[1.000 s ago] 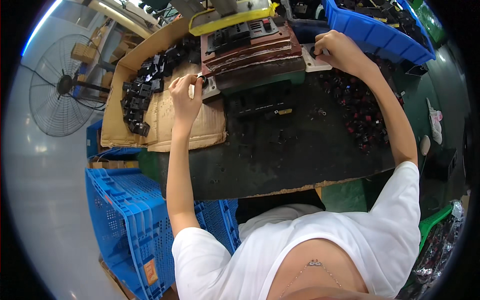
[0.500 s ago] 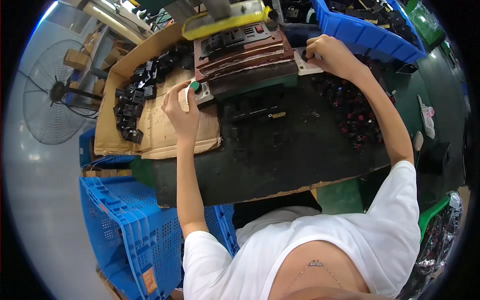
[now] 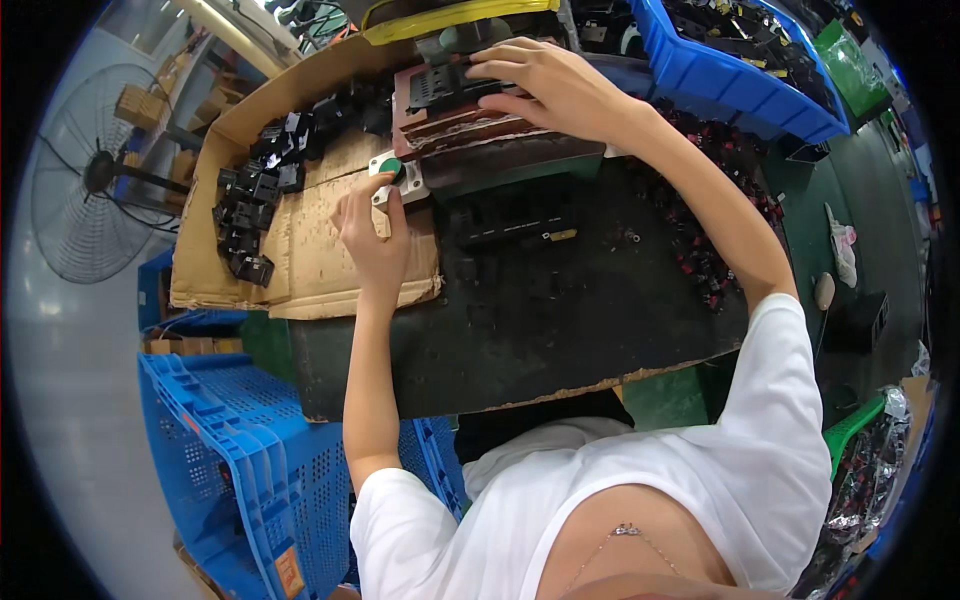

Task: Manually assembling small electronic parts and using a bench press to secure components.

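Observation:
My right hand [image 3: 560, 85] has its fingers and thumb round the right part of a black slotted power strip housing [image 3: 437, 88], which lies on the reddish-brown layered block [image 3: 480, 133]. Its fingers cover that end of the housing. My left hand [image 3: 372, 232] is beside a green push button [image 3: 390, 168] on a pale metal bracket [image 3: 413, 188] at the block's left. The index fingertip reaches the button's edge, the thumb stands apart, and nothing is held. Below the block, a long black strip [image 3: 515, 230] lies on the dark table [image 3: 520, 340].
A yellow-edged press plate [image 3: 460, 22] hangs above the block. Black plastic parts [image 3: 250, 205] fill the left of a cardboard tray [image 3: 345, 285]. Small red and black pieces [image 3: 705, 245] lie at right, below a blue bin [image 3: 735, 88]. A blue crate [image 3: 250, 440] stands lower left.
My right hand has left the right-hand bracket and moved left onto the power strip housing. The yellow-edged plate sits higher. My left hand has slid slightly down, uncovering more of its bracket.

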`<state>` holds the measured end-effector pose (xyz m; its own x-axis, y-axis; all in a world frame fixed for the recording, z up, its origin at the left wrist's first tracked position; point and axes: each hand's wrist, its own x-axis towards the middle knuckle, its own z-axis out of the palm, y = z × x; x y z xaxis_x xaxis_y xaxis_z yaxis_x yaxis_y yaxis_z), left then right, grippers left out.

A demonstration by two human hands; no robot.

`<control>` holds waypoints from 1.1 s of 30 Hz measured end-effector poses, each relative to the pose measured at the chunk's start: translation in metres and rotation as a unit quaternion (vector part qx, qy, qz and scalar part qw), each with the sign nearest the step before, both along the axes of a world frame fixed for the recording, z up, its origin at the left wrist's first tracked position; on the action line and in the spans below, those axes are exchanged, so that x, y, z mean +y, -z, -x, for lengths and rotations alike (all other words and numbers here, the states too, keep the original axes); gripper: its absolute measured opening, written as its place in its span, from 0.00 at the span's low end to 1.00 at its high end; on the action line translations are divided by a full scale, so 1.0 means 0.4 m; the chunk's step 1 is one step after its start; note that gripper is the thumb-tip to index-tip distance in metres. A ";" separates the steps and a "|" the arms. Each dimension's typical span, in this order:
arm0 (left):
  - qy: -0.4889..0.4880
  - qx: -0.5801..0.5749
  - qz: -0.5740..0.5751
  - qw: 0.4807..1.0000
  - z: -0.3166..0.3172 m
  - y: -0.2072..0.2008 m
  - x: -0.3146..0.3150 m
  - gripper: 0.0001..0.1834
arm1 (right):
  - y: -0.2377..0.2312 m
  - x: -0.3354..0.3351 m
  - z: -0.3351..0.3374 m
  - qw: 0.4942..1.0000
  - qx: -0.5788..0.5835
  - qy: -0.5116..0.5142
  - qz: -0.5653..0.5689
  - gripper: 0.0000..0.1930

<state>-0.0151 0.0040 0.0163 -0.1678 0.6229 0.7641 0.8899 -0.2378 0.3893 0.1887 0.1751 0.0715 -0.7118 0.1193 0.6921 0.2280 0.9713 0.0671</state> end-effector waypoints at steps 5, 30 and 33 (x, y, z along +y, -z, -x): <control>0.013 0.000 -0.007 1.000 -0.008 -0.003 0.001 0.09 | 0.015 0.054 0.046 0.993 -0.076 0.055 0.069 0.23; 0.200 -0.183 0.180 0.946 -0.136 -0.007 -0.050 0.14 | 0.066 -0.303 -0.140 0.976 0.138 0.133 0.105 0.32; 0.229 -0.134 0.121 0.957 -0.140 -0.015 -0.056 0.15 | 0.086 -0.286 -0.181 0.924 0.125 0.076 0.353 0.29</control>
